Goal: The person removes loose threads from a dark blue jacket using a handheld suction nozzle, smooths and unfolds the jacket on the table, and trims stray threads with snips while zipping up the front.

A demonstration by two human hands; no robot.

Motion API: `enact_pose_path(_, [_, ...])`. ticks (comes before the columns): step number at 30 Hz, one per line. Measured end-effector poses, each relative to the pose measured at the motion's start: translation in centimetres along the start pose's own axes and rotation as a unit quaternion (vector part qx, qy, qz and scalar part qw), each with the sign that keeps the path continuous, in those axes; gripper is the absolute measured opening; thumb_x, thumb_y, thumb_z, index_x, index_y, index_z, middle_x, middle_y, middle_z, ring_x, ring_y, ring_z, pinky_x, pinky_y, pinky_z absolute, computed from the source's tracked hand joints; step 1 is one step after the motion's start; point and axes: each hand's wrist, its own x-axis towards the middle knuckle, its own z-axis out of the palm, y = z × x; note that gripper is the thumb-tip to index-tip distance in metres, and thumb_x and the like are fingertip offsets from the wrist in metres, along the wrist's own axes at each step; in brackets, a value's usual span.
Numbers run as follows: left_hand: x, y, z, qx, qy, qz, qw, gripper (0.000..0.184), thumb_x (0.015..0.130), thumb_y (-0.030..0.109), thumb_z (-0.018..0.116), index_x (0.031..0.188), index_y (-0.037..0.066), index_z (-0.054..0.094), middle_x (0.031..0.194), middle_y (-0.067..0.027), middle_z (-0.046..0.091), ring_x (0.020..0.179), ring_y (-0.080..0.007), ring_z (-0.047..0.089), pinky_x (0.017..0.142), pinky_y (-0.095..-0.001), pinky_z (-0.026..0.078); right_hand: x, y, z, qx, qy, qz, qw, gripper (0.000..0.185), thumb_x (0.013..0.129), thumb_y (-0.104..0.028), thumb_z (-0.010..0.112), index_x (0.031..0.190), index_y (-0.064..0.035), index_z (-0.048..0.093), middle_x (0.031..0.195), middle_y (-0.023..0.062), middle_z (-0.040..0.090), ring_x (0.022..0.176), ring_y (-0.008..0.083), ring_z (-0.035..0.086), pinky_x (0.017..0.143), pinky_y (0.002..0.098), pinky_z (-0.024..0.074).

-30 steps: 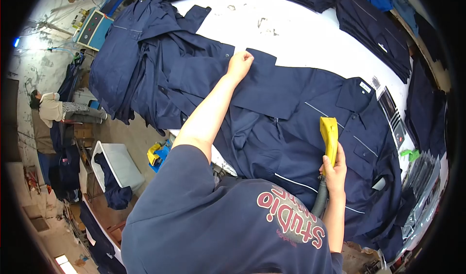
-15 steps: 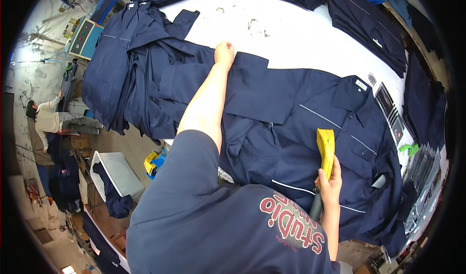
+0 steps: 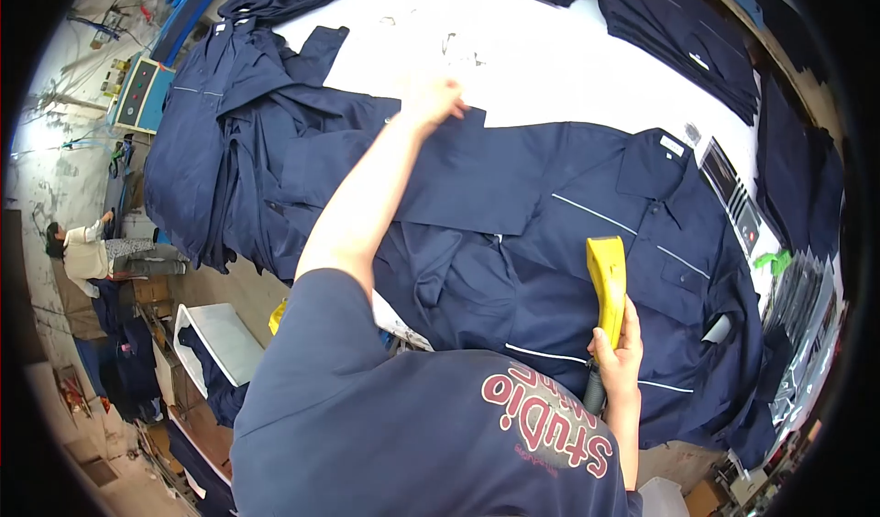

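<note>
The yellow nozzle [image 3: 607, 283] is grasped at its near end by the fingers of the right hand [image 3: 621, 359], with its broad tip pointed far, above the navy jacket [image 3: 587, 182] spread along the near side of the white table [image 3: 541, 68]. The left hand [image 3: 431, 106] is reached out to the cloth's far edge, its fingers curled; whether cloth is pinched cannot be told.
</note>
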Motion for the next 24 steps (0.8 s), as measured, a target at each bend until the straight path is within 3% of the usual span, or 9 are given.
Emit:
enact_pose_path(3, [-9.5, 3.8, 7.4, -0.149, -0.256, -0.027, 0.955, 0.031, 0.092, 0.020, 0.072, 0.108, -0.006, 0.067, 0.095, -0.0153, 0.072, 0.080, -0.0200, 0.071, 0.073, -0.0308, 0.058, -0.8, 0.0, 0.0, -0.056, -0.038, -0.047, 0.997, 0.073, 0.088, 0.001, 0.073, 0.154, -0.0053, 0.042, 0.120, 0.0091, 0.063, 0.083, 0.0108, 0.062, 0.070, 0.0255, 0.0539])
enact_pose_path(6, [-15.8, 2.5, 12.6, -0.257, -0.383, -0.075, 0.884, 0.040, 0.099, 0.024, 0.070, 0.123, -0.008, 0.064, 0.138, -0.0190, 0.059, 0.116, -0.0255, 0.067, 0.092, -0.0368, 0.059, -1.0, -2.0, 0.8, -0.137, -0.065, -0.114, 0.982, 0.073, 0.086, -0.003, 0.077, 0.152, -0.0025, 0.045, 0.125, 0.0155, 0.065, 0.099, 0.0211, 0.067, 0.086, 0.0321, 0.0545])
enact_pose_path(8, [-17.3, 2.2, 12.9, -0.275, -0.444, -0.086, 0.849, 0.051, 0.102, 0.030, 0.066, 0.137, -0.005, 0.057, 0.144, -0.0151, 0.056, 0.122, -0.0270, 0.064, 0.096, -0.0388, 0.058, -0.9, -1.0, 0.8, -0.190, -0.063, -0.165, 0.966, 0.073, 0.085, -0.004, 0.077, 0.151, -0.0016, 0.045, 0.128, 0.0186, 0.065, 0.105, 0.0261, 0.069, 0.091, 0.0350, 0.0537])
enact_pose_path(9, [-17.1, 2.2, 12.5, -0.261, -0.430, -0.072, 0.861, 0.060, 0.104, 0.036, 0.062, 0.149, 0.000, 0.047, 0.147, -0.0128, 0.054, 0.123, -0.0271, 0.063, 0.098, -0.0400, 0.056, -1.1, -0.9, 0.9, -0.179, -0.051, -0.138, 0.973, 0.073, 0.085, -0.003, 0.077, 0.151, -0.0010, 0.045, 0.130, 0.0220, 0.065, 0.112, 0.0314, 0.069, 0.096, 0.0374, 0.0517])
enact_pose_path(10, [-17.1, 3.2, 11.1, -0.206, -0.411, -0.027, 0.888, 0.065, 0.105, 0.037, 0.060, 0.155, 0.002, 0.039, 0.150, -0.0133, 0.052, 0.121, -0.0264, 0.064, 0.095, -0.0387, 0.057, -1.4, -0.5, 1.0, -0.160, -0.039, -0.116, 0.979, 0.072, 0.086, -0.004, 0.076, 0.151, -0.0011, 0.045, 0.128, 0.0203, 0.066, 0.112, 0.0278, 0.068, 0.097, 0.0361, 0.0515])
enact_pose_path(12, [-14.8, 2.2, 9.0, -0.136, -0.324, 0.034, 0.936, 0.065, 0.104, 0.034, 0.061, 0.156, 0.002, 0.037, 0.152, -0.0145, 0.049, 0.117, -0.0260, 0.065, 0.093, -0.0374, 0.058, -1.8, -1.7, 0.6, -0.115, -0.037, -0.014, 0.993, 0.072, 0.087, -0.004, 0.075, 0.152, -0.0024, 0.044, 0.128, 0.0181, 0.065, 0.107, 0.0238, 0.067, 0.092, 0.0341, 0.0532])
enact_pose_path(13, [-14.0, 1.4, 8.2, -0.168, -0.245, 0.034, 0.954, 0.058, 0.104, 0.034, 0.061, 0.149, 0.000, 0.045, 0.148, -0.0145, 0.053, 0.117, -0.0258, 0.066, 0.093, -0.0370, 0.057, -2.1, -2.6, 0.6, -0.088, -0.028, 0.023, 0.995, 0.072, 0.089, -0.003, 0.074, 0.153, -0.0051, 0.043, 0.125, 0.0147, 0.065, 0.094, 0.0167, 0.066, 0.081, 0.0296, 0.0548])
enact_pose_path(17, [-12.7, 1.3, 6.2, -0.352, -0.200, -0.040, 0.913, 0.043, 0.104, 0.031, 0.061, 0.131, -0.002, 0.061, 0.126, -0.0188, 0.069, 0.112, -0.0274, 0.069, 0.098, -0.0405, 0.056, -1.8, 0.5, 0.2, -0.066, 0.030, -0.035, 0.997, 0.069, 0.091, 0.001, 0.068, 0.154, -0.0073, 0.042, 0.109, 0.0065, 0.063, 0.067, 0.0073, 0.058, 0.060, 0.0223, 0.0510])
enact_pose_path(24, [-12.3, -1.8, 5.8, -0.381, -0.053, -0.028, 0.923, 0.027, 0.101, 0.014, 0.065, 0.122, -0.001, 0.062, 0.108, -0.0138, 0.072, 0.099, -0.0221, 0.071, 0.086, -0.0341, 0.058, -2.0, 0.0, 0.7, -0.048, -0.014, 0.010, 0.999, 0.069, 0.093, -0.002, 0.069, 0.156, -0.0066, 0.039, 0.101, 0.0042, 0.065, 0.065, 0.0062, 0.057, 0.059, 0.0218, 0.0504])
